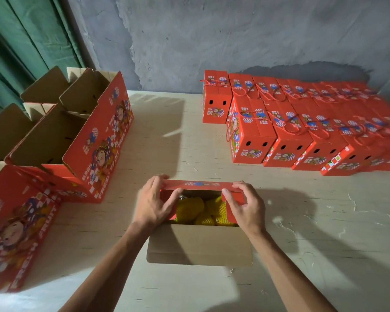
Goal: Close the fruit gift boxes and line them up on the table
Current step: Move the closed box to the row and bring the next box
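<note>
Both forearms reach in from the near edge of the table (158, 143), and each hand grips one end of the far red flap (198, 184) of the open gift box (199, 246). The left hand (154, 202) curls its fingers over the flap's left end with the thumb under it; the right hand (246, 206) pinches the right end, thumb on the folded side tab. The box sits at the middle of the near edge, its long axis running left to right, its plain brown near flap hanging toward the person, and yellow net-wrapped fruit (200, 210) showing inside. Bare tabletop lies beyond it and to its right. Closed red boxes (302, 131) stand in rows at the far right corner, and open empty boxes (77, 131) crowd the left edge.
</note>
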Demonstrator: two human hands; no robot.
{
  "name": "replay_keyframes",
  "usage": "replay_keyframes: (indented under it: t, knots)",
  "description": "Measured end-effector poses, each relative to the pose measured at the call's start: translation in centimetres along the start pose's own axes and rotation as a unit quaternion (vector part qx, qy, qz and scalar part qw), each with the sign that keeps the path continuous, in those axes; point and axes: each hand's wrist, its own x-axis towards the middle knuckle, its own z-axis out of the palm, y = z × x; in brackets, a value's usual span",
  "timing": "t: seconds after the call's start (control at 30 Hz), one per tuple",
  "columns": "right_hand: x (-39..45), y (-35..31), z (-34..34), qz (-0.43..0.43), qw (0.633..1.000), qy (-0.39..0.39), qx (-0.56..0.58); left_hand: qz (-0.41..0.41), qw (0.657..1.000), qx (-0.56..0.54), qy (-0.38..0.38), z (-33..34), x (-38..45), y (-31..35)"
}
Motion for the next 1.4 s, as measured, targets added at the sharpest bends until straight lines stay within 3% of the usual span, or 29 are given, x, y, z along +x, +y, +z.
replay_keyframes:
  t: [0.1, 0.23, 0.5, 0.63, 0.73, 0.9, 1.07, 1.4]
  knots:
    - [0.1, 0.5, -0.4, 0.001, 1.0, -0.027, 0.008, -0.032, 0.997, -0.059, -0.025, 0.0, 0.0, 0.0]
    - [-0.6, 1.8, -1.0, 0.03, 0.989, -0.146, 0.0, 0.005, 0.991, -0.12, -0.05, 0.0, -0.5, -0.7]
    - [0.8, 2.5, -1.7, -0.022, 0.963, -0.246, -0.105, 0.027, 0.99, -0.064, -0.123, -0.7, 0.7, -1.2]
    - [2.0, 2.9, -1.8, -0.065, 0.934, -0.303, -0.178, -0.013, 0.971, 0.034, -0.238, -0.6, 2.1, -0.9]
    - [2.7, 2.9, -1.9, -0.087, 0.93, -0.309, -0.179, 0.002, 0.96, 0.089, -0.267, -0.5, 2.9, -1.0]
    - [2.8, 2.8, -1.9, -0.104, 0.921, -0.319, -0.197, 0.034, 0.965, 0.098, -0.241, -0.6, 2.9, -1.3]
    - [2.8, 2.2, -1.2, -0.111, 0.931, -0.278, -0.21, 0.06, 0.969, 0.093, -0.221, -0.2, 3.1, -1.4]
    - [2.6, 2.0, -0.9, -0.139, 0.914, -0.273, -0.265, 0.08, 0.944, 0.162, -0.277, -0.1, 4.4, -2.0]
